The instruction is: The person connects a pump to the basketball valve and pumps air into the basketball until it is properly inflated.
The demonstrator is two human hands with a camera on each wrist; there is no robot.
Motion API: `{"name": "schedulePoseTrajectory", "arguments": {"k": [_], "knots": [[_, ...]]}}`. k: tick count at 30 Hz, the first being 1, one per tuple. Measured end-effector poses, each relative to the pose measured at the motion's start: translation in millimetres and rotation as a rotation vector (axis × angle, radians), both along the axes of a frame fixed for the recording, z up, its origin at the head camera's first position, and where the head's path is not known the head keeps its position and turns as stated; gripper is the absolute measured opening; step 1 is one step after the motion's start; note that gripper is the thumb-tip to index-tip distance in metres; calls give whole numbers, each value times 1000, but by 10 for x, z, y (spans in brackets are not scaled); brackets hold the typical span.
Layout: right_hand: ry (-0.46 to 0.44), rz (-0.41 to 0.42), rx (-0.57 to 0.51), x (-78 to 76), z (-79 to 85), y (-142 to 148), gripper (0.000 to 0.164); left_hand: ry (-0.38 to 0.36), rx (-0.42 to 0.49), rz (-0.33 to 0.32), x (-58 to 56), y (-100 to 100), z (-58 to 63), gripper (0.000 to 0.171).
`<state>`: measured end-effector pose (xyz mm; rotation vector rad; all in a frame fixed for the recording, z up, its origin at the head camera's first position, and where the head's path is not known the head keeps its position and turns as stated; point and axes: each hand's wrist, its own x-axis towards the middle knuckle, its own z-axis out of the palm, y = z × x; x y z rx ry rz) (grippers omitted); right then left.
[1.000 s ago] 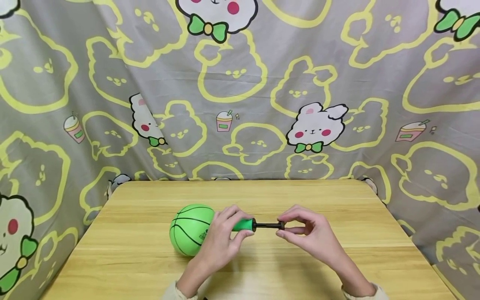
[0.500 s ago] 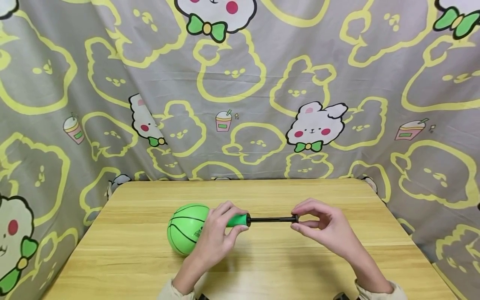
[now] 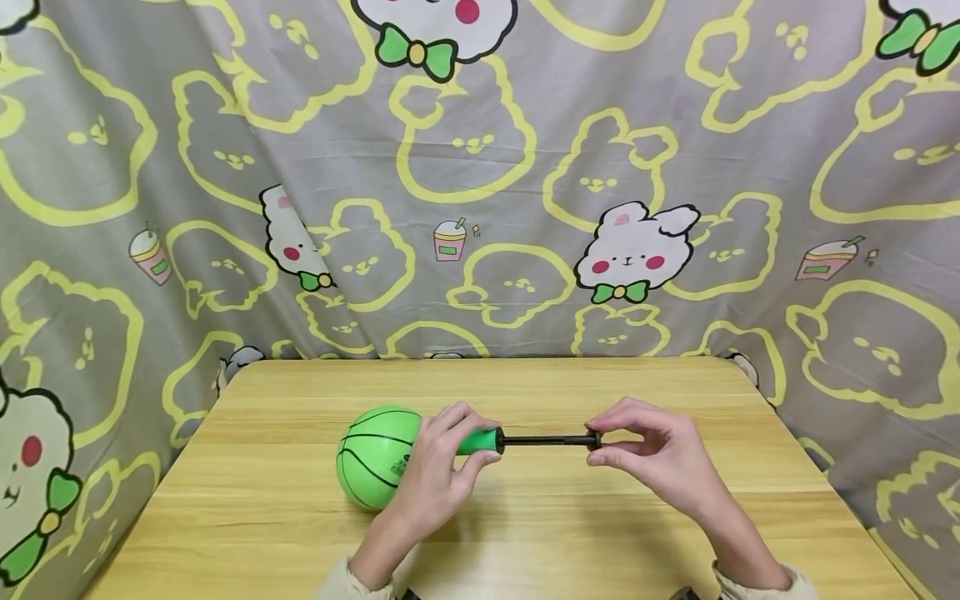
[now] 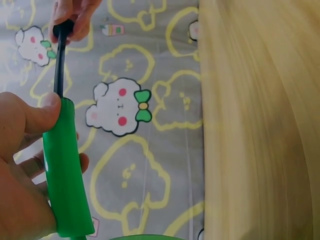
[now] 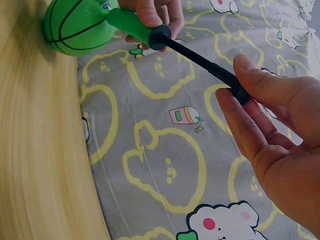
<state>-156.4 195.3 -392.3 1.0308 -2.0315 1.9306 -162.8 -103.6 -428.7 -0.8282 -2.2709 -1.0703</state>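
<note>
While the left hand (image 3: pixel 438 475) grips the pump barrel (image 3: pixel 480 442), the right hand (image 3: pixel 648 454) pinches its drawn-out rod (image 3: pixel 547 439).

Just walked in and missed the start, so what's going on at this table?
A person is working a small hand pump on a green ball that rests on the wooden table. The left hand grips the green pump barrel at the ball; the right hand pinches the black plunger rod, drawn out.

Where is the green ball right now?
In the head view, the green ball sits on the wooden table, left of centre, beside the left hand gripping the pump.
</note>
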Motion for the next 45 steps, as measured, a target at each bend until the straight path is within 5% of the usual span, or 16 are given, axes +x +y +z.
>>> {"name": "schedulePoseTrajectory", "arguments": {"k": [23, 29, 45], "knots": [[-38, -67, -21, 31, -220, -348, 31, 11, -30, 0, 88, 158, -9, 26], [-105, -87, -20, 42, -297, -421, 31, 22, -51, -8, 99, 187, -30, 26], [-86, -43, -12, 39, -386, -546, 29, 38, -60, -24, 109, 210, -74, 26]]}}
